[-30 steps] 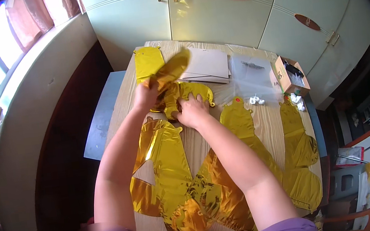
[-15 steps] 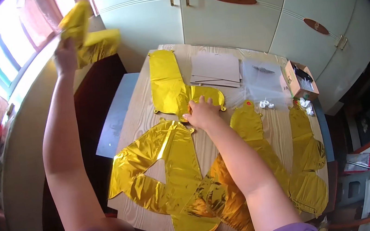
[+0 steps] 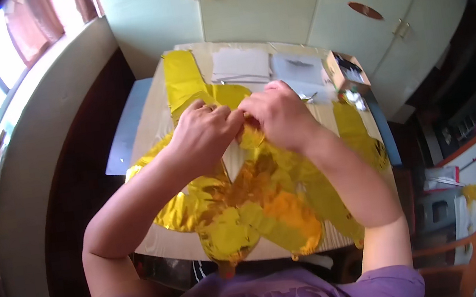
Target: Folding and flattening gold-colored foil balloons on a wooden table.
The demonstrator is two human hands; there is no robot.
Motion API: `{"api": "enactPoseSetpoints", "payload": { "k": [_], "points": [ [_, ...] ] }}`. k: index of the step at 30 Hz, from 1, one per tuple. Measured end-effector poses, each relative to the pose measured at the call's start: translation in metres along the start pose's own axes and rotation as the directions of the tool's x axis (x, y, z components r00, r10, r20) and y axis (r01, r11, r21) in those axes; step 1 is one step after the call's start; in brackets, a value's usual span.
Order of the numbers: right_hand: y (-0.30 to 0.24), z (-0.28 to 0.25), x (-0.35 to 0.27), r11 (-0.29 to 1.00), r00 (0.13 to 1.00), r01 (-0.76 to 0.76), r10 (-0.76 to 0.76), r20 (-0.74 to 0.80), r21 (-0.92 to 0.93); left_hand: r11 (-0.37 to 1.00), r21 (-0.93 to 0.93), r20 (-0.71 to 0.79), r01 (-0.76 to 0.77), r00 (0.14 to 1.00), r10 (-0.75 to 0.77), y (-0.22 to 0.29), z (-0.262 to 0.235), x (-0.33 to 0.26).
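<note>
The gold foil balloons (image 3: 257, 206) lie flat and deflated across the wooden table (image 3: 169, 241), a crinkled heap of letter shapes spreading from under my wrists toward my chest, with one more gold piece (image 3: 184, 80) lying farther up the table. I judge them feather-light, slick and limp, quick to crease and easy to tear at a seam, so I would pinch them at a flat edge or a tab, not in the middle of a panel. My left hand (image 3: 203, 132) and right hand (image 3: 281, 113) meet knuckle to knuckle over the heap, fingers curled in and closed on a bit of the foil between them; what exactly they pinch is hidden under my own fingers. Beyond them lie white paper sheets (image 3: 242, 64), a clear plastic bag (image 3: 300, 71) and a small open cardboard box (image 3: 345, 71), whose contents I cannot make out. My forearms cover much of the foil, so I cannot count the balloons.
</note>
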State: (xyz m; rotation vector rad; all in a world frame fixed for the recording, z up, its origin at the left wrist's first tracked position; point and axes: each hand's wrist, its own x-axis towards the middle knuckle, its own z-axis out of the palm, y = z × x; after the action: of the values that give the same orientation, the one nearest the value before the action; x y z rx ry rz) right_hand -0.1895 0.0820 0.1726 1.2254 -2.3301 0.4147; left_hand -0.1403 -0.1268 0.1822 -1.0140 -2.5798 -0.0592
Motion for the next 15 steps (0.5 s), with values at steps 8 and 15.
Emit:
{"api": "enactPoseSetpoints", "payload": {
  "k": [8, 15],
  "points": [
    [0.111, -0.074, -0.101, 0.711, 0.749, -0.644, 0.661, 0.043, 0.285, 0.934, -0.257, -0.087, -0.249, 0.968, 0.234, 0.088, 0.105, -0.083],
    [-0.010, -0.131, -0.120, 0.954, 0.957, -0.171, 0.102, -0.270, -0.245, 0.917, -0.398, 0.126, 0.016, 0.991, 0.038, 0.154, 0.132, -0.124]
  ]
}}
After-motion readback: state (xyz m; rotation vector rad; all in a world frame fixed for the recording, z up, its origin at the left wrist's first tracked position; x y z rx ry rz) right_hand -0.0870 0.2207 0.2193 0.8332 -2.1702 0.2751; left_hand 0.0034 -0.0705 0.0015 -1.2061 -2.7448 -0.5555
